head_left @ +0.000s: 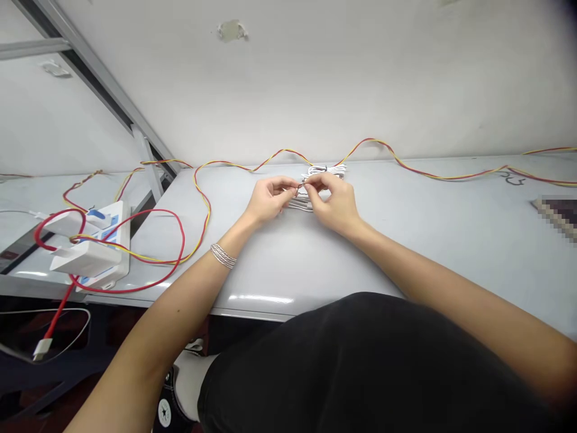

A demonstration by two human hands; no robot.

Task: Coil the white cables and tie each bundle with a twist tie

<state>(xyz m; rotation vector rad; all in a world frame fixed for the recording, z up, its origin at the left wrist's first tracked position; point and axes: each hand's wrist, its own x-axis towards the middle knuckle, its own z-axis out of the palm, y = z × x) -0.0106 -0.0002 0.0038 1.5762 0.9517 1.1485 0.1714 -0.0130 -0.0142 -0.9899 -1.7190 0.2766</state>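
Cable [325,170]: white coil on table [406,240], between my hands.
Left hand [269,199]: fingertips pinched shut on it.
Right hand [336,203]: fingers curled, pinching it.

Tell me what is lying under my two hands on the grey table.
A bundle of white cable lies on the table, showing behind the right hand and between it and the left hand. Its middle, and whatever the fingertips pinch, is covered.
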